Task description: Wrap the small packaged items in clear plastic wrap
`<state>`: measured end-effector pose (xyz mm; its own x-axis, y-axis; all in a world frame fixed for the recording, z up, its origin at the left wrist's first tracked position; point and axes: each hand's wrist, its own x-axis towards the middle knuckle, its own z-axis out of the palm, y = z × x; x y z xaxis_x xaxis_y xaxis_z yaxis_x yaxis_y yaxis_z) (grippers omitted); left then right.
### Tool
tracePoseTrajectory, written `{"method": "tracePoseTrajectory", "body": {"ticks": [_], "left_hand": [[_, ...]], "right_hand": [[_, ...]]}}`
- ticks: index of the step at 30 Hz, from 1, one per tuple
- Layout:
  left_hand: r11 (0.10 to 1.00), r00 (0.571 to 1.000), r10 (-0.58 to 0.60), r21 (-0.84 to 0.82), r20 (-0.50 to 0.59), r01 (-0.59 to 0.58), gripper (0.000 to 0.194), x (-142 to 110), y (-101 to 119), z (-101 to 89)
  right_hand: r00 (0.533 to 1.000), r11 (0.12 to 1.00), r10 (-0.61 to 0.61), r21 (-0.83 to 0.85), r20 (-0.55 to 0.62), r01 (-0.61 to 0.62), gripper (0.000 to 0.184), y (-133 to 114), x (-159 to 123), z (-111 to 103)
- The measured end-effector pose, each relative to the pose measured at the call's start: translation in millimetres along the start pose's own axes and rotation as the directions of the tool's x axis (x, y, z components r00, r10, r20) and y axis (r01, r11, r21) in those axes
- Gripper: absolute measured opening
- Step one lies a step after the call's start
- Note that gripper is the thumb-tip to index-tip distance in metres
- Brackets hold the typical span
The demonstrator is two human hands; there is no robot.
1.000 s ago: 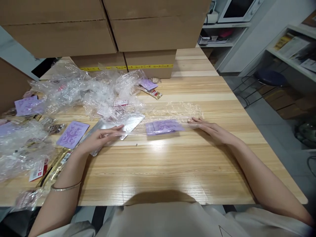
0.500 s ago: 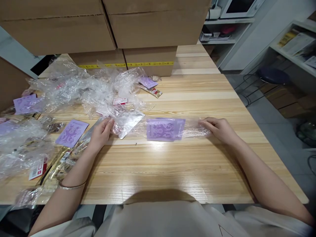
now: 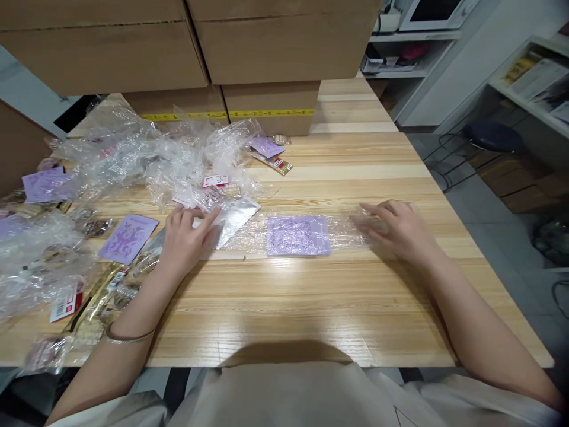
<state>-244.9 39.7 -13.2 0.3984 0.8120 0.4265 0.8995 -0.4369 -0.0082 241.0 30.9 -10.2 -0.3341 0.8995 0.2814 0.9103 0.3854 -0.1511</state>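
Note:
Purple printed packets [image 3: 299, 235] lie stacked in the middle of the wooden table under a strip of clear plastic wrap [image 3: 253, 232], which stretches out to both sides of them. My left hand [image 3: 184, 237] is open, its index finger and thumb apart, over the left end of the wrap and beside a silver pouch [image 3: 237, 218]. At the wrap's right end is my right hand [image 3: 398, 228], also open, its fingers spread and partly smeared by motion. Neither hand grips anything that I can see.
Crumpled clear plastic [image 3: 128, 154] covers the back left, among small packets. A purple packet [image 3: 128, 238] and gold sachets [image 3: 100, 290] lie left of my left arm. Cardboard boxes [image 3: 275, 53] stand at the back. A stool [image 3: 491, 136] is beyond the table's right edge.
Both hands have let go of the plastic wrap and their fingers have opened. The wrap has settled flat, and the purple packets now lie more squarely together.

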Motion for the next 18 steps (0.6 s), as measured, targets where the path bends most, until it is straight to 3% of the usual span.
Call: {"method": "tracePoseTrajectory", "body": {"ticks": [2,4,6,8,11,14,18], "left_hand": [[0.987,0.992,0.117,-0.118,0.051,-0.111,0.043,-0.3,4.9,-7.3],[0.938,0.942,0.267,-0.279,0.204,-0.205,0.056,-0.7,10.3,-10.8],[0.906,0.876,0.345,-0.366,0.338,-0.215,0.062,-0.8,13.9,-9.5],[0.908,0.855,0.336,-0.377,0.396,-0.183,0.055,-0.6,14.0,-5.5],[0.901,0.864,0.298,-0.419,0.406,-0.113,0.044,0.3,8.3,-2.6],[0.867,0.879,0.231,-0.498,0.416,0.008,0.041,0.6,3.0,-6.5],[0.851,0.912,0.058,-0.497,0.407,0.168,0.045,0.5,6.5,-11.3]], "right_hand": [[0.982,0.979,-0.184,0.082,-0.049,0.188,0.039,-14.2,-2.8,-6.6],[0.951,0.932,-0.307,0.219,0.051,0.289,0.050,-28.3,-5.7,-5.9],[0.921,0.911,-0.357,0.277,0.158,0.305,0.059,-37.7,-8.1,3.5],[0.922,0.921,-0.351,0.238,0.164,0.309,0.052,-40.6,-9.4,17.1],[0.925,0.922,-0.366,0.173,0.100,0.346,0.039,-37.1,-8.9,31.1],[0.938,0.927,-0.346,0.162,0.019,0.338,0.031,-32.4,-6.7,30.2],[0.981,0.970,-0.189,0.151,-0.041,0.193,0.029,-31.7,-4.5,20.8]]}}
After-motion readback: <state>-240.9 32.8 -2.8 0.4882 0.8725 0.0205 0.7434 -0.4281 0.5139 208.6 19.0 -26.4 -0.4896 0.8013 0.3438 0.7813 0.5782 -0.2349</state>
